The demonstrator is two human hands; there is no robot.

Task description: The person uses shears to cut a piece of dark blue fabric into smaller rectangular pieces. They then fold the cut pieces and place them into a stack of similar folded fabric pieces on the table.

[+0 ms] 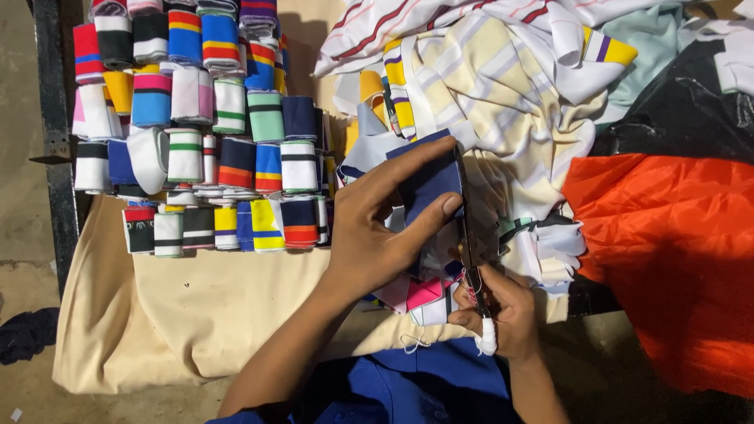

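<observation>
Mid-frame, left hand grips a navy cloth piece while right hand holds scissors along its edge, mid-trim.

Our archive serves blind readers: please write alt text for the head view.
A left hand holds a folded navy fabric piece while the right hand cuts it with dark scissors, beside rows of striped fabric bands.

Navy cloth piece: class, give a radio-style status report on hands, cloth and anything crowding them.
Left hand grips navy piece. Right hand works scissors along its edge. Cream fabric and loose scraps crowd the cut; folded bands stacked clear, at left.
</observation>
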